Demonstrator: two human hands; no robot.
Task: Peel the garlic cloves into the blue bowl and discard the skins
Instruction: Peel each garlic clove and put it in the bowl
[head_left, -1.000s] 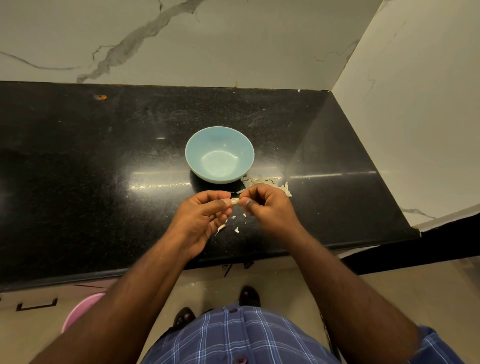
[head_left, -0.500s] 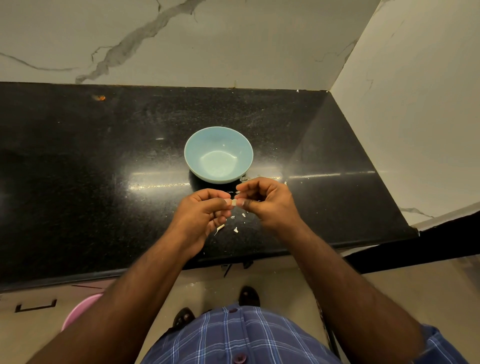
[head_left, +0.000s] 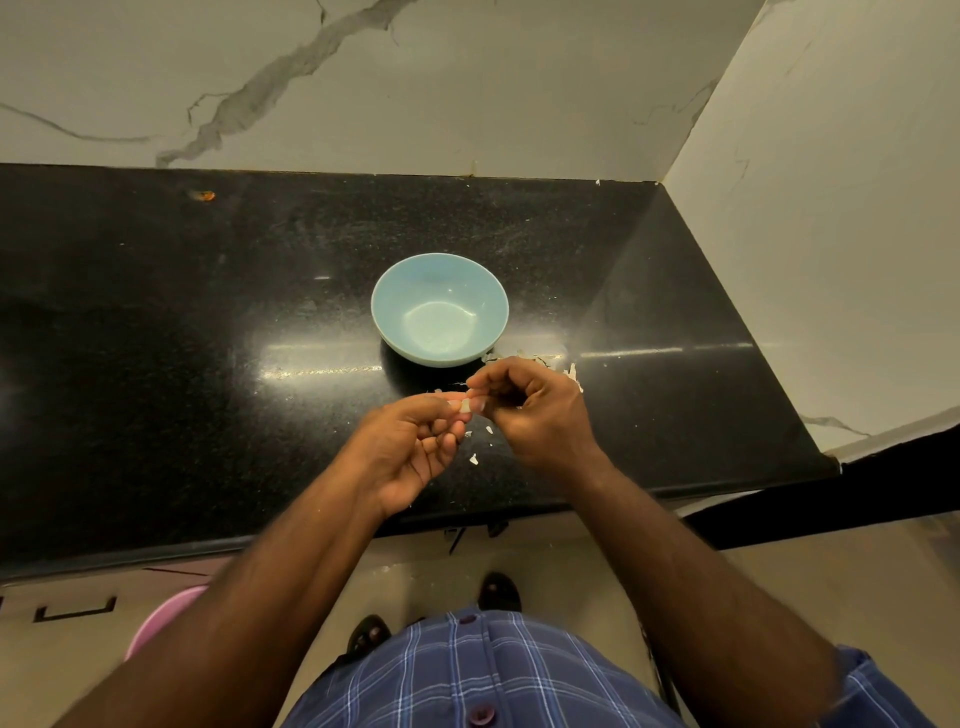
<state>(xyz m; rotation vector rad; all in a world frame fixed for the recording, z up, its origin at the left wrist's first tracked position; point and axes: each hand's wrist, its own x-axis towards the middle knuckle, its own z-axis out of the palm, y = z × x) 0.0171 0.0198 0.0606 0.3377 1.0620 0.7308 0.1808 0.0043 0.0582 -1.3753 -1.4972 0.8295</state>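
Pale garlic clove (head_left: 466, 406) pinched between both hands, left (head_left: 410, 449) and right (head_left: 530, 408), fingertips meeting.

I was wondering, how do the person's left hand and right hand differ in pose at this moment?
The left hand lies palm up, showing its curled fingers, while the right hand shows its back and knuckles. The left hand sits nearer the counter's front edge; the right hand is closer to the blue bowl and the skins pile. Both pinch the garlic clove between their fingertips.
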